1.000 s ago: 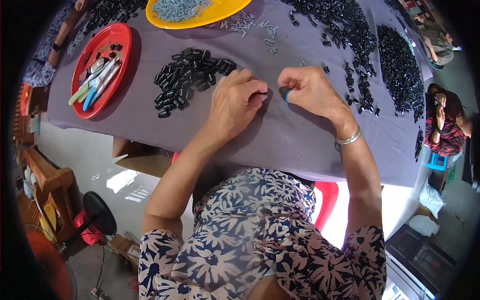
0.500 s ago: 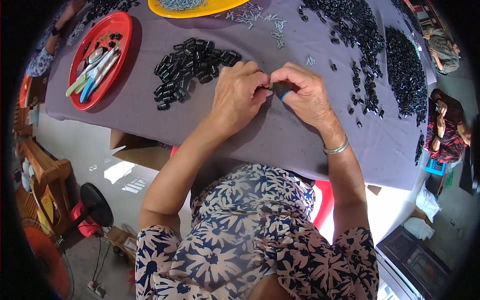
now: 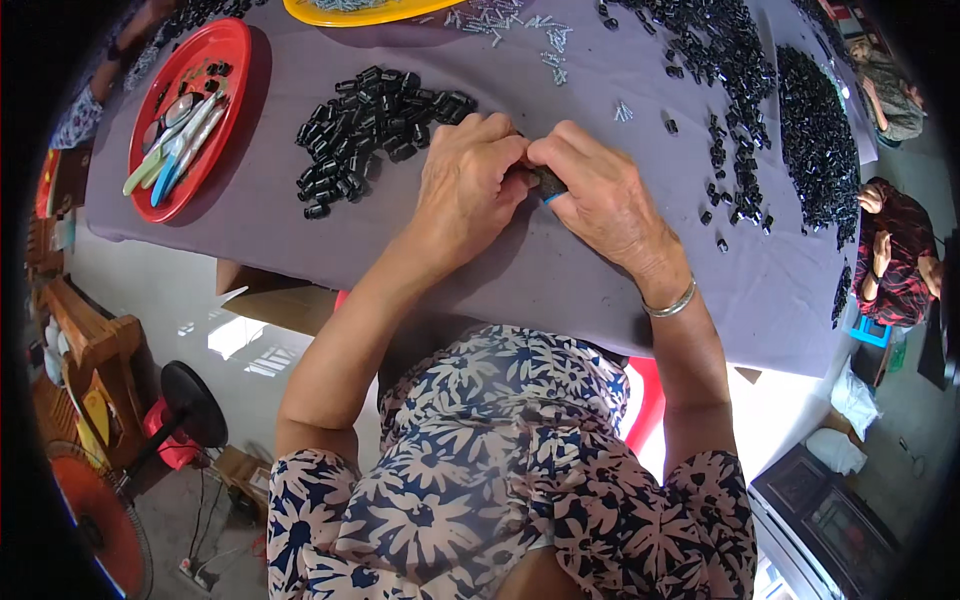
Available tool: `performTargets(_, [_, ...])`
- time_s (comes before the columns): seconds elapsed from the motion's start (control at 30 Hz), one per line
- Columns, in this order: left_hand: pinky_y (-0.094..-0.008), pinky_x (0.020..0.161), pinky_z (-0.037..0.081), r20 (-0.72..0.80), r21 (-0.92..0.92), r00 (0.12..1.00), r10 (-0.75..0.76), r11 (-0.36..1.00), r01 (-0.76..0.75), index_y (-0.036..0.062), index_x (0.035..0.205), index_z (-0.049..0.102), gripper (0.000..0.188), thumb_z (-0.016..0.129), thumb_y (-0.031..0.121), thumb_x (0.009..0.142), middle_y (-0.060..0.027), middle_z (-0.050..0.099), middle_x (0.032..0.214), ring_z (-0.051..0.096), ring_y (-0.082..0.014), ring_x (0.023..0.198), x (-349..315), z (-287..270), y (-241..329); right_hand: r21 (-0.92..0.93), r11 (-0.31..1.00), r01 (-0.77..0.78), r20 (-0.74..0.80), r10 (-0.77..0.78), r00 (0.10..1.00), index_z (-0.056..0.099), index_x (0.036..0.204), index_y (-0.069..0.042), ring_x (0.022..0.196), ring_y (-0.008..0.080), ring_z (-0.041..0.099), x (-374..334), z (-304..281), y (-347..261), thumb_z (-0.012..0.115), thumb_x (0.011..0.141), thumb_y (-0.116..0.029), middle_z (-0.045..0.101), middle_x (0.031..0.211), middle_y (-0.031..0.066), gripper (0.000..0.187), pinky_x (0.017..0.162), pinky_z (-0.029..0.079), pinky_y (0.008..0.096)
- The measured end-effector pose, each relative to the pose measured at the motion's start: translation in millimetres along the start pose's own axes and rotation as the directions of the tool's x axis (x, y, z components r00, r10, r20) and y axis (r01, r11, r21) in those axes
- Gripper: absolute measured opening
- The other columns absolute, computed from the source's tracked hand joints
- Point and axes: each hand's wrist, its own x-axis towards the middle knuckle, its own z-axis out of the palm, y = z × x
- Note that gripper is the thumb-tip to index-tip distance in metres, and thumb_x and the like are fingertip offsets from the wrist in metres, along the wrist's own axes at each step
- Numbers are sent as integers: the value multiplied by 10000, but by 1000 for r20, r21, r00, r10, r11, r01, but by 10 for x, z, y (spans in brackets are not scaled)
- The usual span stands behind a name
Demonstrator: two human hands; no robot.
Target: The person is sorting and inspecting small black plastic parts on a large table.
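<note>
My left hand [image 3: 466,172] and my right hand [image 3: 598,190] meet over the grey cloth, fingertips pinched together. Whatever they hold between them is small and mostly covered by the fingers, so I cannot make out its kind. A dark cover with a blue band [image 3: 550,192] is on my right thumb, and a silver bangle [image 3: 672,302] circles that wrist. Just left of my left hand lies a heap of small black cylindrical parts [image 3: 375,125]. Beyond my right hand, a few small silver screws [image 3: 624,111] rest on the cloth.
A red tray [image 3: 238,115] holding knives and small parts stands at the left. A yellow tray [image 3: 385,17] of screws sits at the far side, with loose screws [image 3: 555,50] beside it. More black parts [image 3: 815,130] cover the right side. Other people work around the table.
Both hands stay pinched together, turned slightly, with the right hand shifted a little left and its thumb cover now lower between them. The whole view has shifted slightly.
</note>
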Motion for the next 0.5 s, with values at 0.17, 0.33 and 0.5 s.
performTargets(0.17, [-396, 736, 387, -65, -17, 998, 21, 1000, -22, 68, 835, 663, 155, 680, 2, 695, -49, 584, 838, 552, -268, 840, 15, 11, -2, -50, 999, 11, 46, -9, 999, 585, 971, -45, 809, 336, 604, -19, 1, -51, 585, 654, 112, 557, 870, 111, 353, 690, 509, 411])
performTargets(0.33, [-410, 700, 399, -39, -35, 998, 45, 998, -46, 53, 838, 655, 162, 680, -2, 688, -63, 586, 830, 558, -287, 812, 45, -9, 15, 34, 999, -30, 3, 30, 1000, 581, 970, -43, 819, 350, 602, -55, 20, 21, 573, 649, 113, 565, 881, 116, 357, 699, 509, 414])
performTargets(0.5, [-417, 695, 404, -43, -29, 998, 41, 999, -42, 44, 851, 657, 147, 690, 14, 711, -72, 592, 823, 561, -292, 789, 62, -15, 41, 183, 983, -31, -35, 38, 999, 581, 960, -16, 807, 337, 605, -60, 42, 102, 565, 653, 124, 593, 880, 119, 338, 706, 508, 400])
